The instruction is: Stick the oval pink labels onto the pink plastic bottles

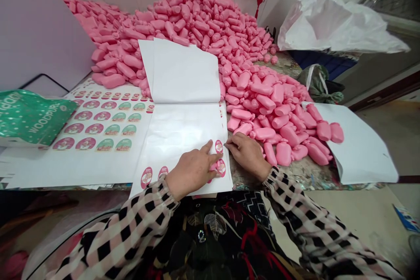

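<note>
My left hand [192, 168] lies on a mostly stripped white sticker sheet [179, 133], forefinger stretched toward an oval pink sticker [218, 146] at the sheet's right edge. A pink bottle [219, 168] shows under its fingers; whether the hand grips it is unclear. My right hand [246, 152] rests beside that edge, fingertips pinched at the sticker. A few more oval stickers [146, 176] remain near the sheet's front edge.
A huge heap of pink bottles [210, 26] fills the back and right of the table. A full sticker sheet [105, 118] lies left, beside a green packet [31, 116]. A folded-back white backing sheet [185, 72], another white sheet [364, 148] and a plastic bag [331, 19] lie around.
</note>
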{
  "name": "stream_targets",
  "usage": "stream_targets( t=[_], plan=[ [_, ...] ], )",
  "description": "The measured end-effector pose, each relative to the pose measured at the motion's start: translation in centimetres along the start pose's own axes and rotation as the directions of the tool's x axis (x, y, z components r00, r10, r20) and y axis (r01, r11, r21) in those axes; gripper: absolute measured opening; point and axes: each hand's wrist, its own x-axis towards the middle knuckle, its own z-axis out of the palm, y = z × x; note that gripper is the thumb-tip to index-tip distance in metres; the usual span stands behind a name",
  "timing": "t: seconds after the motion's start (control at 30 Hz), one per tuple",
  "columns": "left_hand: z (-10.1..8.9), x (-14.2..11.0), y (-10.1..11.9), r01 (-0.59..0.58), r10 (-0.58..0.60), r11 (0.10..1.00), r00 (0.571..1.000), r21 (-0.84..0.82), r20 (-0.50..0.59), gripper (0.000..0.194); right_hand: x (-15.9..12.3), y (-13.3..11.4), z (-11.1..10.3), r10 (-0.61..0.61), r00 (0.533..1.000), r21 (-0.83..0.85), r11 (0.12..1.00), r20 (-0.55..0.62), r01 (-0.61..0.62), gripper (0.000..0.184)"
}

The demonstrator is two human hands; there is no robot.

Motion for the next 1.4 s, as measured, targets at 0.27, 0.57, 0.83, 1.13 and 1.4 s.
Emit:
stream_targets(
  t=[0.27,0.57,0.83,1.13,1.4],
  plan=[
    [0.4,0.2,-0.4,-0.002,0.002,1.0,1.0,-0.03,0.008,0.052,-0.5,0.1,1.4,0.112,0.994,0.223,0.969,-0.018,-0.105,0.017],
    [-0.9,0.8,-0.5,-0.009,0.017,0.997,0.994,-0.07,0.111,0.06,-0.6,-1.9,1.0,0.145,0.982,0.025,0.989,-0.121,-0.143,0.023],
    [-0.8,0.8,-0.3,-0.031,0.03,0.999,0.993,0.013,0.11,0.057,-1.0,-2.9,0.9,0.04,0.986,-0.187,0.98,-0.163,-0.07,0.024],
    [-0.7,1.0,-0.4,-0.058,0.059,0.998,0.993,-0.018,0.101,0.053,-1.3,-3.4,0.8,0.025,0.98,-0.186,0.981,-0.195,-0.062,0.024],
    [-0.6,0.1,-0.7,-0.089,0.089,0.974,0.996,-0.209,-0.007,0.052,-1.0,-2.5,-0.8,0.27,0.902,0.314,0.935,-0.337,-0.163,0.023]
  ],
)
